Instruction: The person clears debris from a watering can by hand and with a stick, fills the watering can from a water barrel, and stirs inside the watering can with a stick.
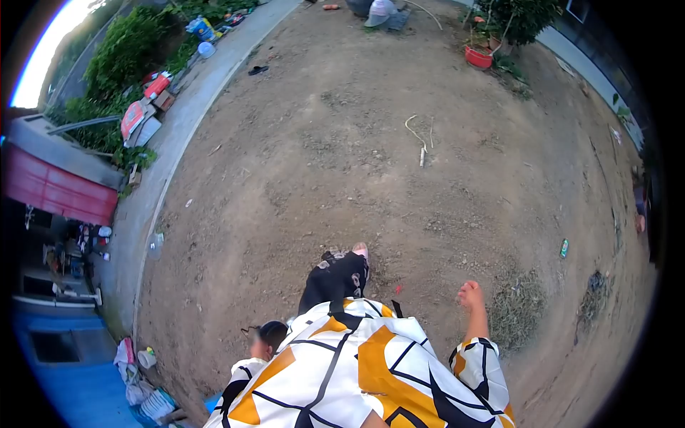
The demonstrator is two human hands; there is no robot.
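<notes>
My left hand point(260, 347) hangs low beside my hip and is partly blurred. It appears closed on a dark, rounded, shiny object point(273, 333), whose kind I cannot make out; a thin dark wire-like piece shows next to it. Out to the right, my right hand point(470, 294) hangs over the bare soil with its fingers curled in, and nothing shows in it. One foot point(360, 250) in a pink shoe is forward on the ground, below dark patterned trousers point(333, 279).
A white-handled tool point(422, 155) with a pale cord lies on the dirt ahead. Dry grass point(515, 308) and a green can point(564, 247) are on the right. A clear plastic bottle point(155, 245) stands near the left concrete path point(171, 135). A red pot point(478, 57) sits far right.
</notes>
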